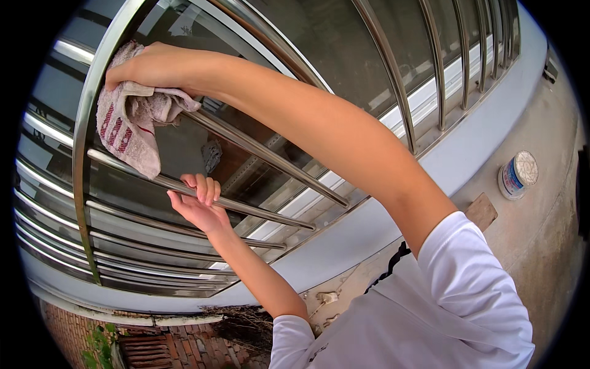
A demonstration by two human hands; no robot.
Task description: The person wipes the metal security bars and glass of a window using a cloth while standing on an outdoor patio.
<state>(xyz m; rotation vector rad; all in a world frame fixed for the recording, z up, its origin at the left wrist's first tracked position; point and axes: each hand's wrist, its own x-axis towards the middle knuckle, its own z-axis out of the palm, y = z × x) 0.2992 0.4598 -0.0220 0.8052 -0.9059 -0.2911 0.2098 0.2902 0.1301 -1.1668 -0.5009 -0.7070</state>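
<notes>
One striped cloth is bunched in our right hand, fingers closed on it against the curved metal frame; its loose folds could catch on a bar and pull free. Our left hand curls at that bar, its grip unclear. Outward: window glass, pale ledge, concrete floor, lidded bucket.

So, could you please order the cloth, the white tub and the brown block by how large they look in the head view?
1. cloth
2. white tub
3. brown block
This is apparent size only; the cloth is nearer the camera.
</notes>
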